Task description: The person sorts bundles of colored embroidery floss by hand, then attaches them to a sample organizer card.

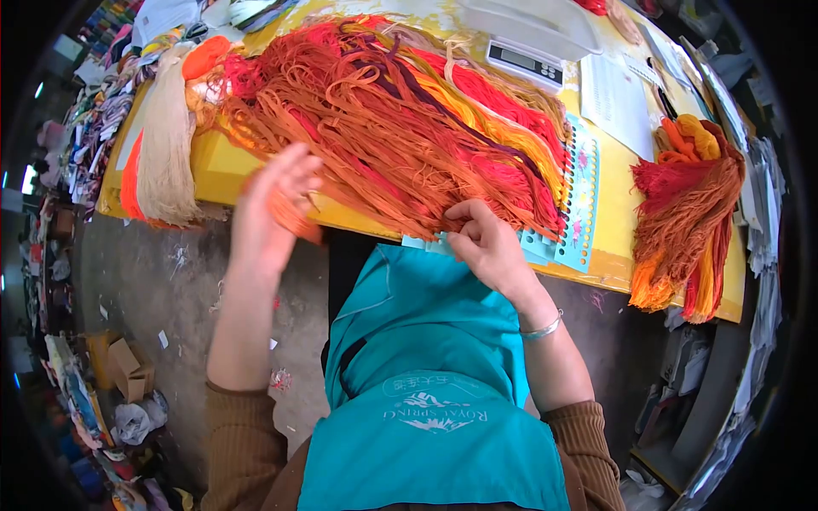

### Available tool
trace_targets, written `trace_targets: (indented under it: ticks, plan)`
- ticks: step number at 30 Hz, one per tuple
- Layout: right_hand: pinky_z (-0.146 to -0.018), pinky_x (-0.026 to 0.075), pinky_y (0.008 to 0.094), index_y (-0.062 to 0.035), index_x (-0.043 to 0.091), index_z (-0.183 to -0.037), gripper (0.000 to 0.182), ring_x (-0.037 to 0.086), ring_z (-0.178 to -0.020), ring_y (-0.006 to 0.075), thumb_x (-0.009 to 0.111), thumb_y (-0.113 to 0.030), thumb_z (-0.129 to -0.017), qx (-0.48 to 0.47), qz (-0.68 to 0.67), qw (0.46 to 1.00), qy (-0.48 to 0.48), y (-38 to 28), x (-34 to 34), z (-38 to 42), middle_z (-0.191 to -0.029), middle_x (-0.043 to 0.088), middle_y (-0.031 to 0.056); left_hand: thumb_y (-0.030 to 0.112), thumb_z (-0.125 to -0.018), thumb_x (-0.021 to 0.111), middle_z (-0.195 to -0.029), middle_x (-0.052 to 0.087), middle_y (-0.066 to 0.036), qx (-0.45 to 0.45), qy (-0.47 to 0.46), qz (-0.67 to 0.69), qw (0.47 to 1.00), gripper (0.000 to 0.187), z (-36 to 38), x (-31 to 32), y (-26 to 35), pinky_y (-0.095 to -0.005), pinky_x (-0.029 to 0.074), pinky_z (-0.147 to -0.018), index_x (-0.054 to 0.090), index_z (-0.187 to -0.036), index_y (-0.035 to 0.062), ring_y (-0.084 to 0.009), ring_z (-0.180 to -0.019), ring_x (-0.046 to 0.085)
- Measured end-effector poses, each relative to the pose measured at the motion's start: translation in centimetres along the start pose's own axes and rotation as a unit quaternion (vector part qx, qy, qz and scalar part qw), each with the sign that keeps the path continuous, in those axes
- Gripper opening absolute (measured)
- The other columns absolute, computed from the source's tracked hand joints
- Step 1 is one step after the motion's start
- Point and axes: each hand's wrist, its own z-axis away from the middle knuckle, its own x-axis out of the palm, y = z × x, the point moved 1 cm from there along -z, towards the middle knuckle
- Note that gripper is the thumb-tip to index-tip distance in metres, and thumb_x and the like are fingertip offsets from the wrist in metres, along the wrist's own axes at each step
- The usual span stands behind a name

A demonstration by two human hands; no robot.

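Observation:
A large spread of rust-orange, red, yellow and purple thread (366,111) lies across the yellow table. Rust-orange strands are wrapped in my left hand (277,200), which is raised at the table's front edge and blurred by motion. My right hand (481,243) pinches the ends of the rust strands at the front of the spread, above a light-blue punched card (579,204). That card lies partly under the thread.
Cream thread (166,145) hangs over the table's left end. A mixed red and orange bundle (690,213) lies at the right. Behind are a digital scale (524,64), a clear plastic tray (545,21) and written paper (615,102). A cardboard box (130,370) stands on the floor.

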Motion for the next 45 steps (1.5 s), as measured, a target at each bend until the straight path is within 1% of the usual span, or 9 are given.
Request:
trace_targets:
  ticks: [2, 6, 8, 10, 18, 24, 34, 41, 45]
  plan:
    - [-0.059, 0.046, 0.0361, -0.0035, 0.057, -0.109, 0.029, 0.060, -0.061, 0.0224, 0.062, -0.017, -0.084, -0.009, -0.025, 1.000, 0.016, 0.7, 0.4, -0.1, -0.066, 0.061, 0.0096, 0.030, -0.099, 0.045, -0.134, 0.055, -0.015, -0.050, -0.105, 0.083, 0.990, 0.052, 3.0, 1.9, -1.6, -0.0333, 0.048, -0.092, 0.041, -0.140, -0.0014, -0.0228, -0.122, 0.055]
    - [-0.055, 0.044, 0.0299, -0.0031, 0.057, -0.110, 0.023, 0.059, -0.061, 0.0111, 0.061, -0.009, -0.088, -0.074, -0.080, 0.993, 0.049, -0.1, 2.3, 1.4, -0.067, 0.060, 0.0029, 0.035, -0.101, 0.038, -0.148, 0.041, -0.016, -0.110, -0.184, 0.179, 0.960, 0.057, 6.9, 5.7, -4.0, -0.0405, 0.034, -0.109, 0.035, -0.145, -0.0014, -0.0224, -0.140, 0.034]
    - [-0.064, 0.047, 0.0211, -0.0002, 0.060, -0.102, 0.009, 0.057, -0.066, 0.0071, 0.057, -0.003, -0.093, -0.062, -0.351, 0.934, -0.025, -2.6, 4.0, 3.1, -0.086, 0.063, 0.0008, 0.036, -0.102, 0.035, -0.147, 0.042, -0.014, -0.102, -0.210, 0.168, 0.958, 0.057, 7.8, 6.9, -5.1, -0.0375, 0.030, -0.111, 0.037, -0.142, -0.0043, -0.0210, -0.138, 0.036]
    - [-0.068, 0.048, 0.0197, 0.0002, 0.061, -0.100, 0.008, 0.056, -0.069, 0.0056, 0.061, -0.003, -0.092, -0.072, -0.410, 0.909, -0.011, -3.2, 5.4, 3.5, -0.090, 0.064, 0.0023, 0.035, -0.101, 0.034, -0.148, 0.040, -0.018, -0.089, -0.224, 0.149, 0.959, 0.058, 8.1, 7.5, -6.6, -0.0389, 0.029, -0.113, 0.042, -0.138, -0.0078, -0.0238, -0.134, 0.039]
    - [-0.060, 0.041, 0.0190, -0.0045, 0.065, -0.097, 0.008, 0.053, -0.071, 0.0045, 0.067, -0.004, -0.089, 0.000, -0.443, 0.896, -0.039, -1.7, 6.1, 5.4, -0.087, 0.063, 0.0000, 0.030, -0.103, 0.035, -0.145, 0.044, -0.016, -0.059, -0.231, 0.115, 0.964, 0.052, 8.8, 7.6, -9.6, -0.0372, 0.025, -0.115, 0.042, -0.139, -0.0072, -0.0228, -0.137, 0.038]
    - [-0.043, 0.027, 0.0207, -0.0063, 0.059, -0.089, 0.004, 0.040, -0.049, 0.0055, 0.058, -0.003, -0.089, 0.052, -0.597, 0.801, 0.004, -1.5, 5.8, 5.5, -0.078, 0.064, 0.0055, 0.033, -0.103, 0.033, -0.139, 0.049, -0.020, -0.075, -0.246, 0.130, 0.958, 0.055, 8.7, 6.8, -9.2, -0.0384, 0.031, -0.111, 0.044, -0.136, -0.0100, -0.0241, -0.130, 0.046]
    - [-0.047, 0.029, 0.0169, -0.0045, 0.061, -0.102, 0.012, 0.043, -0.056, 0.0021, 0.063, -0.005, -0.091, -0.005, -0.456, 0.890, -0.006, -1.7, 6.4, 5.6, -0.079, 0.061, -0.0009, 0.035, -0.103, 0.030, -0.142, 0.046, -0.019, -0.074, -0.244, 0.136, 0.957, 0.058, 8.9, 7.2, -9.6, -0.0390, 0.030, -0.112, 0.044, -0.135, -0.0112, -0.0253, -0.130, 0.044]
    - [-0.067, 0.045, 0.0176, -0.0007, 0.064, -0.099, 0.011, 0.056, -0.076, 0.0032, 0.065, 0.001, -0.088, -0.007, -0.420, 0.907, 0.024, -1.4, 7.0, 5.7, -0.084, 0.064, -0.0020, 0.036, -0.103, 0.030, -0.141, 0.047, -0.019, -0.090, -0.255, 0.135, 0.953, 0.060, 9.0, 7.1, -10.0, -0.0387, 0.028, -0.113, 0.043, -0.136, -0.0114, -0.0247, -0.130, 0.044]
    - [-0.061, 0.041, 0.0171, -0.0020, 0.064, -0.095, 0.006, 0.053, -0.070, 0.0020, 0.064, -0.001, -0.089, -0.005, -0.418, 0.908, 0.039, -1.2, 6.9, 5.7, -0.081, 0.062, -0.0028, 0.039, -0.102, 0.030, -0.143, 0.045, -0.020, -0.094, -0.245, 0.133, 0.956, 0.062, 9.0, 7.1, -9.8, -0.0398, 0.029, -0.113, 0.044, -0.135, -0.0122, -0.0258, -0.131, 0.044]
